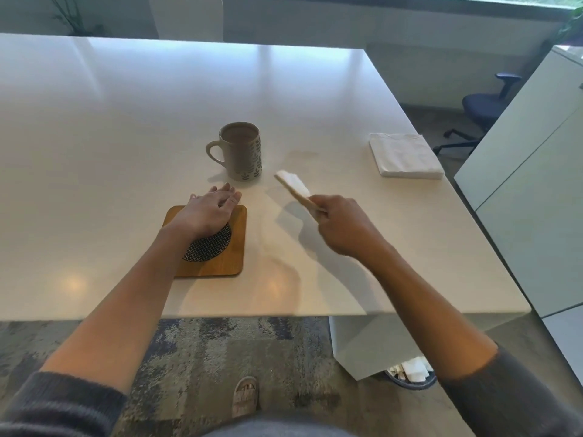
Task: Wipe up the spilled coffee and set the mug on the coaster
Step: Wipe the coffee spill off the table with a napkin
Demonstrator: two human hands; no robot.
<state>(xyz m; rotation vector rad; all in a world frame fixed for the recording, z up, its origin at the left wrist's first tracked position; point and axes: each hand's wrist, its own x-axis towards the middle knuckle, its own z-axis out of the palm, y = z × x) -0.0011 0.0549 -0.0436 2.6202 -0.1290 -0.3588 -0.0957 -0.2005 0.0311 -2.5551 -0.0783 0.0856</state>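
left hand (212,209) flat over coaster (235,244), right hand (342,227) pinching folded napkin (295,189), mug (241,151) beyond

Head-worn wide-angle view, looking forward and down, close over white table (126,121)

office chair (479,110), patterned rug (202,351), potted plant (72,17)

Between the mug (241,151) and the stack of napkins (405,155) the table (126,121) lies bare, wide enough for a hand to pass. The left hand (209,211) covers the coaster (209,242), blocking its top. The right hand (342,223) holds a folded napkin (295,189), apparently raised off the surface, just right of the mug.
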